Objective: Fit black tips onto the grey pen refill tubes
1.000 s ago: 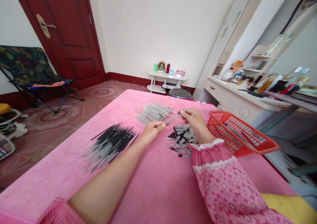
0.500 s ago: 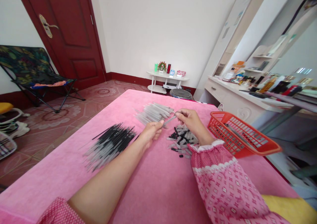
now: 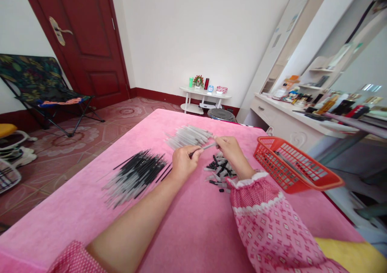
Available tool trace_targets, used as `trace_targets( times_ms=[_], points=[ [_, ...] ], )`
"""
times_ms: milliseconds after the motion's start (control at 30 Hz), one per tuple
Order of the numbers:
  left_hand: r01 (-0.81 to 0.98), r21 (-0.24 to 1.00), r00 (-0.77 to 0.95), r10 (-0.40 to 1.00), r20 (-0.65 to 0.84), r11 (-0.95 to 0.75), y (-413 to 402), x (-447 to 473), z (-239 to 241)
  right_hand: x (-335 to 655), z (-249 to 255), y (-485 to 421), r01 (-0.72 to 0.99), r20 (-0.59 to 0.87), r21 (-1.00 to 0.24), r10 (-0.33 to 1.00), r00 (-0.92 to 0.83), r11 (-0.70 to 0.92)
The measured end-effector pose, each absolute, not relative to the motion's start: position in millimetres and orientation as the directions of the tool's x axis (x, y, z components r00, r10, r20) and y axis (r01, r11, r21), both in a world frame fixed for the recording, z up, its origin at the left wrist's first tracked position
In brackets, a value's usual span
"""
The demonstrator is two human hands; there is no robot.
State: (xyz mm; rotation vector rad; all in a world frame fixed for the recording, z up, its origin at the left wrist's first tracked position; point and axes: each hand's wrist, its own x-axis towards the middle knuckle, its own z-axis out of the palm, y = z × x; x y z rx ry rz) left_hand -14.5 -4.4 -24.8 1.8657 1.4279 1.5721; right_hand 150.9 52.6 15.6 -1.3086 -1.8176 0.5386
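Between my hands is a slim pen (image 3: 208, 146), with a translucent grey tube and a dark part near my left fingers. My left hand (image 3: 184, 160) is closed around the dark end, while my right hand (image 3: 228, 145) pinches the far end of the tube. Just beyond them lies a pile of translucent grey tubes (image 3: 189, 136). Left of my left forearm is a heap of black and grey pen sticks (image 3: 137, 176). Under my right wrist sits a pile of small black and clear caps (image 3: 220, 167), partly hidden by the sleeve.
A pink cloth (image 3: 187, 224) covers the table. At its right edge stands an orange plastic basket (image 3: 290, 172) with grey tubes inside. A yellow cloth (image 3: 347, 251) lies at the lower right. Beyond are a cluttered dresser (image 3: 281, 112), a folding chair (image 3: 39, 87) and a small white stand (image 3: 193, 94).
My left hand has turned and closed more around the pen, whose dark part now shows. My right hand has shifted slightly right and stays pinched on the tube.
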Motion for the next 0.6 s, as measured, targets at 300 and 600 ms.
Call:
trace_targets(
  times_ms=[300, 600],
  points=[
    [0.673, 0.522, 0.008, 0.710, 0.704, -0.525, -17.3, -13.7, -20.3, 150.1, 16.6, 48.7, 0.477, 0.236, -0.832, 0.958, -0.161, 0.285],
    [0.301, 0.840, -0.095, 0.862, 0.497, -0.451, -5.2, -7.4, -27.4, 138.8, 17.7, 45.3, 0.501, 0.292, -0.818, 0.954, -0.060, 0.282]
  ],
)
